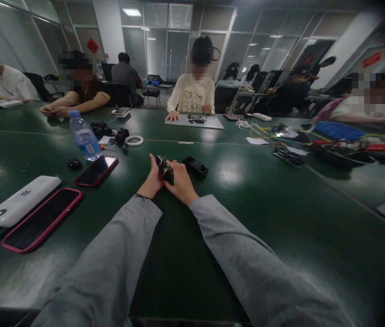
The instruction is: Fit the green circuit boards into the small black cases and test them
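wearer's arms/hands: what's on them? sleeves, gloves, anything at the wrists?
Both arms wear long, plain grey sleeves of soft fabric, no print visible. The left hand and right hand are bare, no gloves. A thin dark band circles the left wrist at the cuff. No rings discernible.

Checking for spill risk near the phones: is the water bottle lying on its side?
No, the water bottle stands upright with its blue cap on, beside the red-cased phone on the green table.

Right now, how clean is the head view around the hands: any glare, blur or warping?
Head view: ceiling lights glare on the glossy dark green table; edges warp and blur, corners darken; both hands look sharp on the small black component.
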